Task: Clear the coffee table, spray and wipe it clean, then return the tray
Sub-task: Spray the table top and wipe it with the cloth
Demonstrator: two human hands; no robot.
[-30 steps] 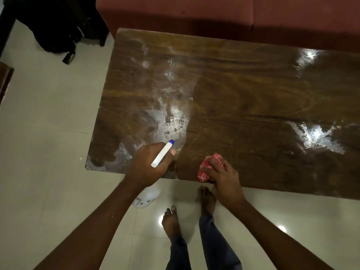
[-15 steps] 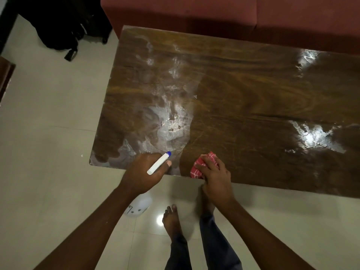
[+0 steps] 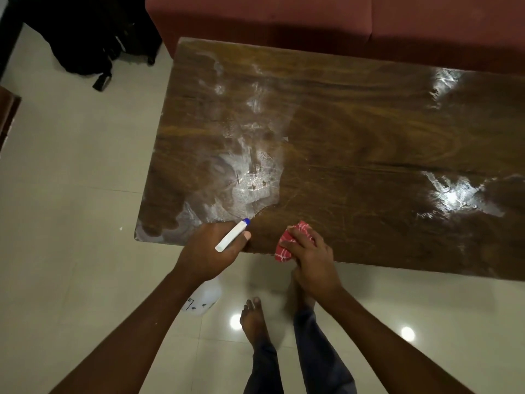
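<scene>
The brown wooden coffee table (image 3: 369, 137) fills the upper right of the view. Wet, whitish spray patches cover its left part and shine at the right. My left hand (image 3: 210, 251) grips a white spray bottle (image 3: 231, 234) with a blue nozzle tip at the table's near edge; the bottle's body hangs below my hand over the floor. My right hand (image 3: 312, 257) presses a bunched red checked cloth (image 3: 292, 243) onto the table's near edge, just right of the bottle. No tray is in view.
A red sofa (image 3: 312, 18) stands right behind the table. A black bag (image 3: 93, 44) lies on the pale tiled floor (image 3: 71, 180) at the upper left. A dark piece of furniture (image 3: 7, 115) juts in at the left edge. My bare feet stand below the table's near edge.
The view has shifted slightly, so the table sits a bit further right. My right hand with the cloth has slid a little toward the near edge. My left hand still holds the bottle.
</scene>
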